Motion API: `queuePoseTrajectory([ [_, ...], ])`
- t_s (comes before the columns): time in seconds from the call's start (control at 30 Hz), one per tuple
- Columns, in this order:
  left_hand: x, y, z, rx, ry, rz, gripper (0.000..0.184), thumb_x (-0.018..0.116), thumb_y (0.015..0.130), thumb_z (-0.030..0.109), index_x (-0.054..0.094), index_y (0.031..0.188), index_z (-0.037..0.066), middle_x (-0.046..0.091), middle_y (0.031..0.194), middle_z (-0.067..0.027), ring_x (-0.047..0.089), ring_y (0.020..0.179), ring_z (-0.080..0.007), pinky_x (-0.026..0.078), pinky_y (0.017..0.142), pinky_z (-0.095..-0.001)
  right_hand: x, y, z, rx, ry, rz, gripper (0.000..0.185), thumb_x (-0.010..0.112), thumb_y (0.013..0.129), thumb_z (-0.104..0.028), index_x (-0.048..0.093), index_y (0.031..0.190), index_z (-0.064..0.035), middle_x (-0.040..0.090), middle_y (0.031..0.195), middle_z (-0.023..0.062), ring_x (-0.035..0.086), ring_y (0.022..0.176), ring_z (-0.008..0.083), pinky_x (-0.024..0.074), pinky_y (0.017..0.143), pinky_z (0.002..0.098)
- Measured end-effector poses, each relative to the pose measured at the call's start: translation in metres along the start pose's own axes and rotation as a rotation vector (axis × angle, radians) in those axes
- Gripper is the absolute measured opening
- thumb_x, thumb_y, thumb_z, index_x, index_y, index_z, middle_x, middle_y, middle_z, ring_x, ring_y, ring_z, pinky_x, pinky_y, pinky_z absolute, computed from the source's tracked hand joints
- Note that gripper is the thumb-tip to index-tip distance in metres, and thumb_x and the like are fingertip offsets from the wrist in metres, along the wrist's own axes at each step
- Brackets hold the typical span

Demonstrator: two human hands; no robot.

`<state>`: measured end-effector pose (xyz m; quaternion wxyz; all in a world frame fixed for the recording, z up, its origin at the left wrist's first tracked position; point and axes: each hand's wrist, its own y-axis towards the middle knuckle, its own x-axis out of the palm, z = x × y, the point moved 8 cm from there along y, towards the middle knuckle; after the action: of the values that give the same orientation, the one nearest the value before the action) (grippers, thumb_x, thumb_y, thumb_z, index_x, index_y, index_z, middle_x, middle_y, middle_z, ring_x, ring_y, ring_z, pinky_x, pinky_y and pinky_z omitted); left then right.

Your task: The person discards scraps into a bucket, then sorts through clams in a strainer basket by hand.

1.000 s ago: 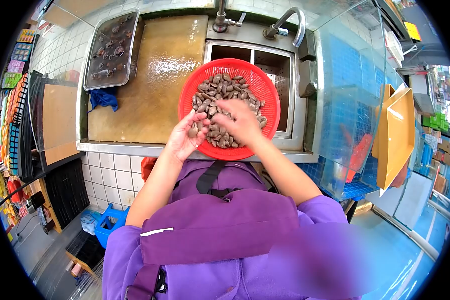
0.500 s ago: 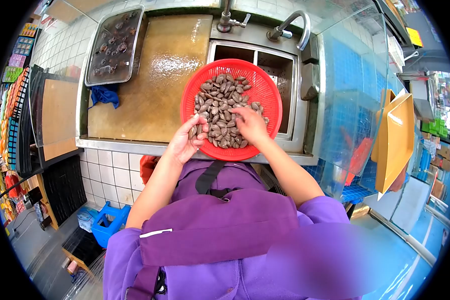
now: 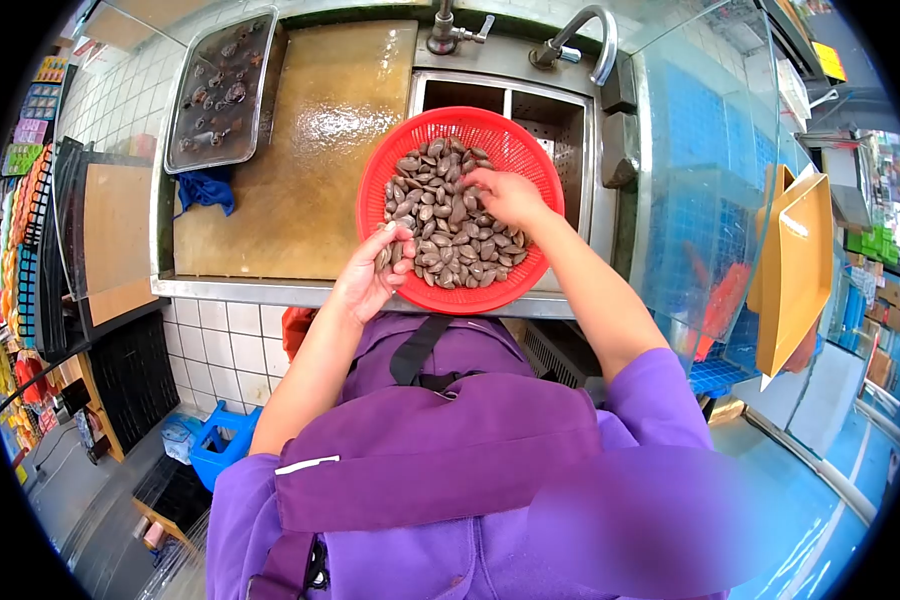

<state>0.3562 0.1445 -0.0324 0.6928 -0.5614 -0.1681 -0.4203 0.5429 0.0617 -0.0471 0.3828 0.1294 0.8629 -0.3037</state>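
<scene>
A round red colander point(image 3: 537, 160) is heaped with grey-brown clams point(image 3: 435, 213). My left hand point(image 3: 373, 268) is palm up at the colander's left front rim, its fingers curled around a few clams point(image 3: 391, 256). On the far right part of the heap, my right hand point(image 3: 510, 198) has its fingertips bent down among the shells, closed on a clam. Its thumb and the undersides of its fingers are partly hidden.
Behind the colander is a metal sink point(image 3: 555, 130) with two taps, one a curved faucet point(image 3: 607, 50). Left of it lies a wet brownish counter point(image 3: 310, 190) with a clear tray point(image 3: 220, 95) of dark shells and a blue cloth point(image 3: 206, 190). Glass panels stand at the right.
My right hand has moved up and slightly right over the heap, and clams have spread toward the colander's right front. My left hand stays curled around its clams.
</scene>
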Motion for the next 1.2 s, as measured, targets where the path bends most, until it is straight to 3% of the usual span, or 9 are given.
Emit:
queuePoseTrajectory([
  [0.07,0.000,0.000,0.000,-0.001,-0.013,-0.004,0.022,0.051,0.089,0.028,0.057,0.092,0.007,0.057,0.076,-0.0031,0.048,0.058,-0.0085,0.036,0.044,-0.0167,-0.018,-0.016,0.012,0.056,0.056,0.120,0.037,0.047,0.076,-0.007,0.057,0.110,-0.0168,0.061,0.099,0.0143,0.058,0.095,0.0303,0.0459,0.081,0.0399],
  [0.1,0.000,0.000,0.000,0.003,-0.007,-0.012,0.022,0.051,0.089,0.028,0.057,0.092,0.007,0.057,0.076,-0.0030,0.048,0.058,-0.0085,0.036,0.044,-0.0167,-0.027,-0.025,0.011,-0.078,0.083,0.298,0.032,0.051,0.076,-0.009,0.059,0.106,-0.0153,0.061,0.100,0.0125,0.057,0.094,0.0298,0.0464,0.080,0.0396],
  [0.13,0.000,0.000,0.000,0.007,0.000,-0.018,0.022,0.051,0.089,0.028,0.057,0.092,0.007,0.056,0.076,-0.0030,0.048,0.058,-0.0085,0.036,0.044,-0.0166,-0.024,-0.030,0.013,-0.078,0.078,0.295,0.032,0.051,0.076,-0.009,0.059,0.106,-0.0153,0.061,0.100,0.0125,0.057,0.094,0.0298,0.0464,0.080,0.0396],
  [0.2,0.001,-0.001,0.001,0.006,-0.004,-0.026,0.022,0.051,0.089,0.028,0.057,0.093,0.007,0.057,0.076,-0.0029,0.048,0.058,-0.0085,0.036,0.044,-0.0168,-0.034,-0.065,-0.038,-0.502,-0.132,0.459,0.029,0.056,0.075,-0.014,0.060,0.105,-0.0156,0.060,0.100,0.0102,0.057,0.093,0.0284,0.0465,0.079,0.0389],
  [0.33,0.002,-0.001,0.002,-0.004,-0.006,-0.026,0.022,0.051,0.089,0.028,0.057,0.093,0.007,0.057,0.075,-0.0029,0.049,0.058,-0.0089,0.036,0.045,-0.0173,0.051,-0.073,-0.082,-0.506,-0.009,-0.062,0.030,0.063,0.071,-0.022,0.062,0.100,-0.0169,0.056,0.089,0.0069,0.055,0.092,0.0266,0.0460,0.077,0.0397],
  [0.53,-0.007,0.003,-0.005,-0.017,-0.037,-0.002,0.022,0.051,0.090,0.027,0.057,0.093,0.007,0.058,0.075,-0.0025,0.051,0.059,-0.0094,0.038,0.046,-0.0176,0.051,-0.067,-0.076,-0.445,-0.058,0.155,0.018,0.062,0.071,-0.025,0.066,0.087,-0.0178,0.051,0.078,0.0040,0.054,0.081,0.0223,0.0398,0.073,0.0367],
  [0.77,-0.019,0.005,-0.015,-0.020,-0.041,0.059,0.022,0.053,0.088,0.028,0.057,0.093,0.007,0.058,0.076,-0.0016,0.051,0.061,-0.0095,0.040,0.048,-0.0191,0.015,-0.057,-0.036,-0.283,0.219,0.376,0.009,0.059,0.071,-0.018,0.064,0.077,-0.0127,0.056,0.086,0.0058,0.056,0.081,0.0262,0.0461,0.067,0.0387],
  [0.93,-0.022,0.004,-0.013,0.001,-0.034,0.089,0.022,0.054,0.088,0.027,0.057,0.094,0.005,0.058,0.077,-0.0033,0.051,0.061,-0.0104,0.041,0.048,-0.0190,0.030,-0.061,-0.061,-0.381,-0.061,0.161,0.012,0.060,0.070,-0.019,0.060,0.077,-0.0097,0.057,0.079,0.0087,0.057,0.079,0.0281,0.0468,0.067,0.0409],
  [1.2,-0.029,0.002,-0.013,0.001,-0.045,0.107,0.024,0.054,0.088,0.027,0.056,0.095,0.004,0.059,0.076,-0.0041,0.053,0.062,-0.0113,0.042,0.050,-0.0200,0.049,-0.053,-0.050,-0.225,-0.301,0.259,0.009,0.059,0.069,-0.015,0.057,0.071,-0.0065,0.059,0.076,0.0120,0.059,0.075,0.0297,0.0468,0.066,0.0416],
])
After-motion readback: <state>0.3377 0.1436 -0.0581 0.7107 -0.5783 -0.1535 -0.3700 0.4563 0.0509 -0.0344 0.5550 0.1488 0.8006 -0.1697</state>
